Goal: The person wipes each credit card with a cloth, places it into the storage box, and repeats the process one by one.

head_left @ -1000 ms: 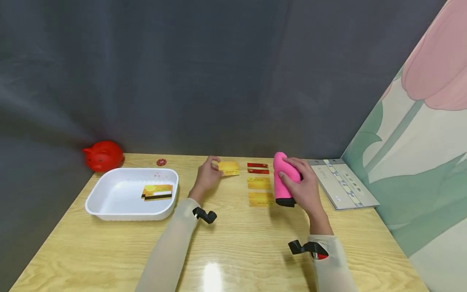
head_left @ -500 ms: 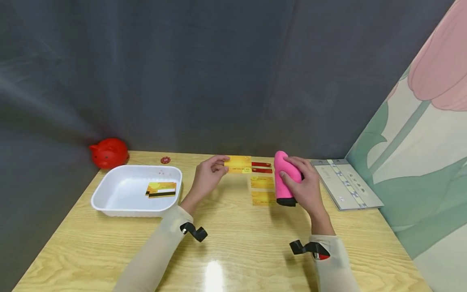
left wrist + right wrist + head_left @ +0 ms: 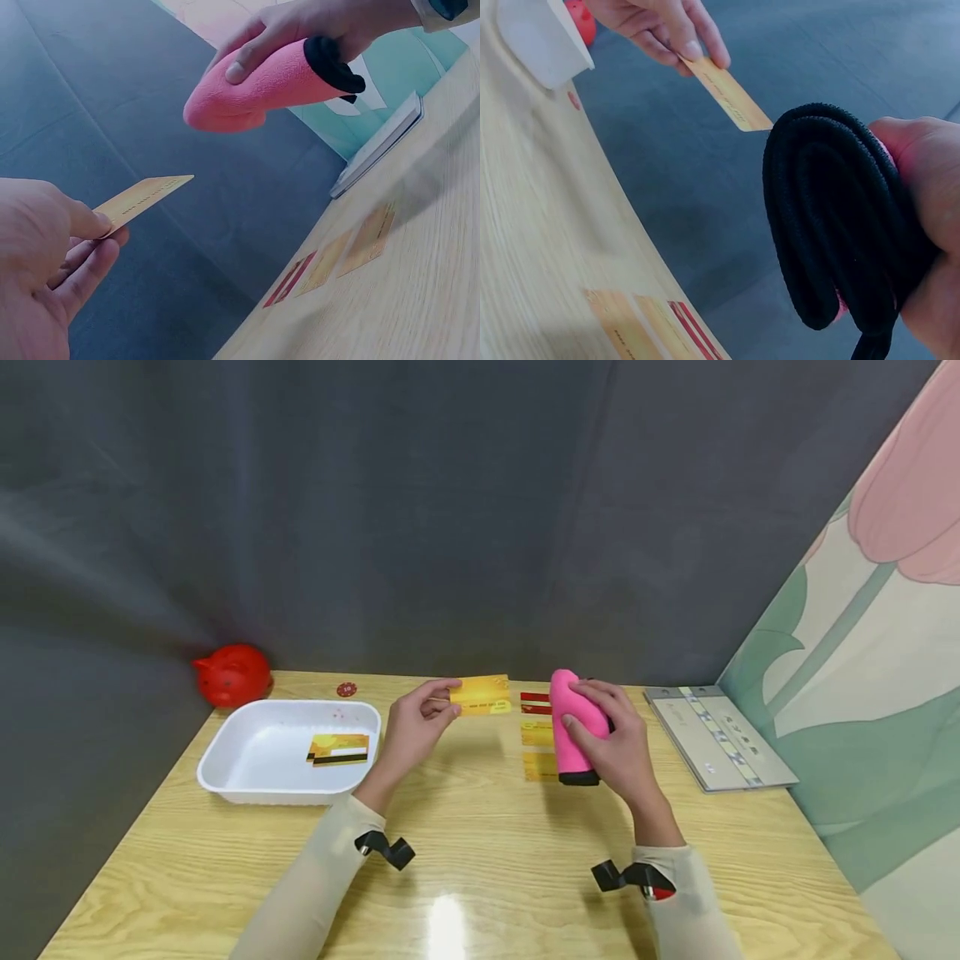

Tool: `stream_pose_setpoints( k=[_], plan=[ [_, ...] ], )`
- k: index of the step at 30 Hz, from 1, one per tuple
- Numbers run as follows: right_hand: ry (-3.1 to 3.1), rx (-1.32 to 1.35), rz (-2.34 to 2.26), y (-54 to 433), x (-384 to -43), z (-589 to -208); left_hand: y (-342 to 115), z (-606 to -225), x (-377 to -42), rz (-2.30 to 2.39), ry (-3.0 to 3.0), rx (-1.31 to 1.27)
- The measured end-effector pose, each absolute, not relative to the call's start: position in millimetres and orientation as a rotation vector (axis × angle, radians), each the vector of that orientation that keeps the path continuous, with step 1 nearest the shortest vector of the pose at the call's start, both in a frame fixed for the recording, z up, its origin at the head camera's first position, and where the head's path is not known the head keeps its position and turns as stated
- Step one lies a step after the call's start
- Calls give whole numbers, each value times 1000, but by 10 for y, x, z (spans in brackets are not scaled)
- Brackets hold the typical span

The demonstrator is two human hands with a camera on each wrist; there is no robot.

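My left hand (image 3: 411, 727) pinches a yellow bank card (image 3: 482, 695) between thumb and fingers by its left end. In the left wrist view the card (image 3: 146, 201) is raised off the table, its free end pointing toward the towel. My right hand (image 3: 618, 743) grips a folded pink towel (image 3: 572, 727) with black edging, thumb on the near side. The right wrist view shows its stacked black-edged folds (image 3: 832, 217). Below the towel lie a red striped card area (image 3: 535, 702) and two yellow cards (image 3: 537, 734), partly covered by the towel in the head view.
On the left, a white tray (image 3: 206, 768) holds overlapping yellow cards (image 3: 337, 750). A red piggy bank (image 3: 234, 677) stands behind it, and a red chip (image 3: 347, 689) lies near the back edge. To the right is a grey ring-bound booklet (image 3: 720, 739) beside the flowered wall.
My left hand has lifted the yellow card from the table and turned its face up toward the camera. My right hand has brought the towel slightly left, toward the card.
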State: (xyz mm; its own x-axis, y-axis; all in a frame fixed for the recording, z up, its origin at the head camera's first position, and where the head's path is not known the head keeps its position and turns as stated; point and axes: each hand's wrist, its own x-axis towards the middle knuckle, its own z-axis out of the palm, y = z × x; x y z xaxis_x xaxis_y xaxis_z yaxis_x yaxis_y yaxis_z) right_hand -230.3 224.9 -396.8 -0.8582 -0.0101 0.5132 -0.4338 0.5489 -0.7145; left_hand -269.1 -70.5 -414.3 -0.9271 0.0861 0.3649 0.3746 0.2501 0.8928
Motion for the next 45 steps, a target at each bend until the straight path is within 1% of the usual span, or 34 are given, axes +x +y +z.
stream_pose_setpoints(
  k=[12,24,31,37,45],
  plan=[
    [-2285,474,1248,2078,-2268,-4042,-627,-4147,-2606,-1759,-2284,-499],
    [-2295,629,1091,1815,-2246,-4115,-491,-4219,-2564,-1787,-2293,-532],
    [-2287,673,1148,1668,-2227,-4173,-435,-4213,-2542,-1767,-2311,-571],
    [-2279,680,1187,1564,-2204,-4194,-424,-4221,-2532,-1754,-2321,-555],
    [-2292,581,1157,1619,-2262,-4242,-420,-4247,-2534,-1754,-2311,-601]
  ],
)
